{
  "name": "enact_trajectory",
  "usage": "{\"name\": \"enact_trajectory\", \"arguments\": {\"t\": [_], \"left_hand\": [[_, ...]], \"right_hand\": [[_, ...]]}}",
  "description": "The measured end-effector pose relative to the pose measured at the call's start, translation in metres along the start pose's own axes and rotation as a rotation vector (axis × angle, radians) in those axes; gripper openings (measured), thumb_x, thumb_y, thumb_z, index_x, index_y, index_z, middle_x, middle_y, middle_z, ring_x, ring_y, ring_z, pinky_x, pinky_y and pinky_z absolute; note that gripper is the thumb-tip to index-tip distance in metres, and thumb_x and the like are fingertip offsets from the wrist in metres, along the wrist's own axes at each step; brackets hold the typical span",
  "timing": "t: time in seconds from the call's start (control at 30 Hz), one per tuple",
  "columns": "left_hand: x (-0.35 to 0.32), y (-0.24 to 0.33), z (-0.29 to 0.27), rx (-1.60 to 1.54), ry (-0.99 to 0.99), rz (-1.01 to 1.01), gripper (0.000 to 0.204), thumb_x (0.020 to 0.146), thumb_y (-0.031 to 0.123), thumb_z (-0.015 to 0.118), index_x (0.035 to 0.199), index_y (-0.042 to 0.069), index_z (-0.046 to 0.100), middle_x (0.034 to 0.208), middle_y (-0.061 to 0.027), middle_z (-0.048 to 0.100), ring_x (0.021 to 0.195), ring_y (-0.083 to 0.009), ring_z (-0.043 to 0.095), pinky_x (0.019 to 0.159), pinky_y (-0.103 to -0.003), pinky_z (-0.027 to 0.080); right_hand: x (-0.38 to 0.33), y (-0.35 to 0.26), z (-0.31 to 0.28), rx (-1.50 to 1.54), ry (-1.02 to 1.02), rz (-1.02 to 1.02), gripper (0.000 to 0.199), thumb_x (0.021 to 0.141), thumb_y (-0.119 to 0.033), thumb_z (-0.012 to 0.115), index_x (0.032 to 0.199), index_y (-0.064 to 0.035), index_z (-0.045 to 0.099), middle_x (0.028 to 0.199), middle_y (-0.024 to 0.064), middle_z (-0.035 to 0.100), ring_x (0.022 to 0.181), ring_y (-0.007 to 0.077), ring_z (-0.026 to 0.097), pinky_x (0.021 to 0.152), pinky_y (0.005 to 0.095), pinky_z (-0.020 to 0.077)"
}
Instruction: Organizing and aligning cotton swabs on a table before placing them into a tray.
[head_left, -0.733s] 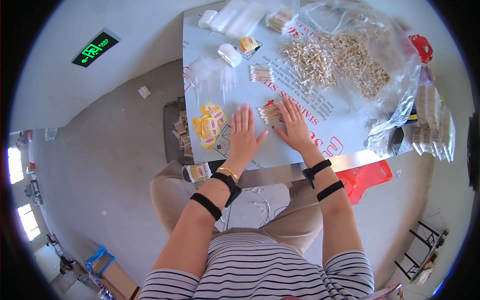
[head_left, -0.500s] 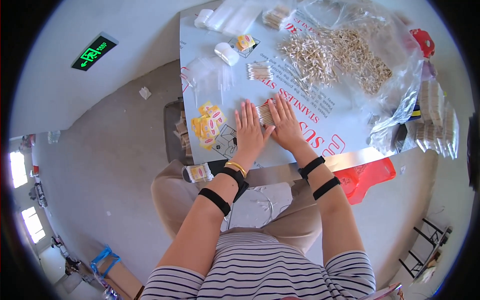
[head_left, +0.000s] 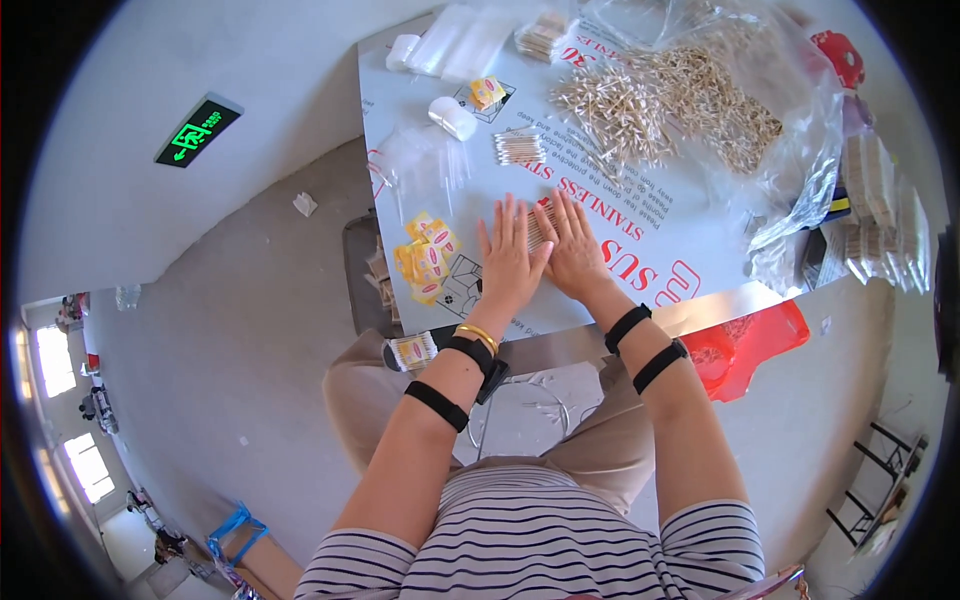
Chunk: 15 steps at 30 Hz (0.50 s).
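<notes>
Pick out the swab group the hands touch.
The batch between the left hand and right hand; others, like the row and heap beyond, lie untouched.

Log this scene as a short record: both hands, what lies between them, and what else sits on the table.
Left hand: open, palm down, at the left side of a row of cotton swabs
Right hand: open, palm down, at the same row's right side
Row visibility: partly covered by the hands
Beyond the hands: a second row of swabs, uncovered
Far right: loose swab heap beside crumpled clear plastic
Left side: yellow packets, clear sleeves
Surface: printed grey table
</notes>
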<state>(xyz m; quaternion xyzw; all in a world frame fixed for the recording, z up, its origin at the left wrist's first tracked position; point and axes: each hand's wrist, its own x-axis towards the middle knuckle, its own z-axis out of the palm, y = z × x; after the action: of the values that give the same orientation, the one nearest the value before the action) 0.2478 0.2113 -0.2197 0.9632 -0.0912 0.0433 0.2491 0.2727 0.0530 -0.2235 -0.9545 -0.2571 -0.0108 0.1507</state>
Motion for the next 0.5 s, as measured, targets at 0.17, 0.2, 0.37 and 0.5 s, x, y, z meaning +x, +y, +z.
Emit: {"name": "enact_trajectory", "arguments": {"t": [0.17, 0.2, 0.37, 0.5], "left_hand": [[-0.003, -0.007, 0.009, 0.090, -0.026, 0.044, 0.077, 0.107, 0.053, 0.037, 0.163, 0.002, 0.027, 0.170, -0.0167, 0.026, 0.159, -0.0354, 0.020, 0.127, -0.060, 0.006], [-0.004, -0.007, 0.009, 0.097, -0.017, 0.048, 0.077, 0.107, 0.053, 0.037, 0.163, 0.001, 0.027, 0.170, -0.0162, 0.028, 0.159, -0.0344, 0.020, 0.127, -0.061, 0.006], [-0.007, -0.007, 0.008, 0.123, -0.040, 0.063, 0.076, 0.108, 0.052, 0.035, 0.164, 0.001, 0.026, 0.171, -0.0156, 0.027, 0.160, -0.0337, 0.020, 0.127, -0.060, 0.005], [-0.007, -0.006, 0.005, 0.096, -0.052, 0.099, 0.076, 0.108, 0.051, 0.035, 0.165, 0.001, 0.023, 0.171, -0.0173, 0.026, 0.160, -0.0342, 0.019, 0.127, -0.061, 0.004]], "right_hand": [[0.003, -0.006, 0.004, -0.002, 0.037, -0.020, 0.073, 0.099, -0.035, 0.053, 0.162, -0.0043, 0.032, 0.169, 0.0269, 0.021, 0.159, 0.0396, 0.019, 0.130, 0.0519, 0.0129], [0.003, -0.005, 0.004, -0.002, 0.040, -0.015, 0.073, 0.099, -0.035, 0.053, 0.162, -0.0043, 0.032, 0.169, 0.0269, 0.021, 0.159, 0.0396, 0.019, 0.130, 0.0519, 0.0129], [0.006, -0.002, -0.010, -0.010, 0.003, -0.017, 0.083, 0.093, -0.042, 0.060, 0.162, -0.0056, 0.032, 0.170, 0.0250, 0.021, 0.160, 0.0376, 0.017, 0.130, 0.0530, 0.0126], [0.006, 0.003, -0.009, -0.016, -0.038, -0.017, 0.087, 0.092, -0.046, 0.062, 0.162, -0.0059, 0.031, 0.171, 0.0232, 0.020, 0.160, 0.0365, 0.016, 0.130, 0.0524, 0.0125]]}}
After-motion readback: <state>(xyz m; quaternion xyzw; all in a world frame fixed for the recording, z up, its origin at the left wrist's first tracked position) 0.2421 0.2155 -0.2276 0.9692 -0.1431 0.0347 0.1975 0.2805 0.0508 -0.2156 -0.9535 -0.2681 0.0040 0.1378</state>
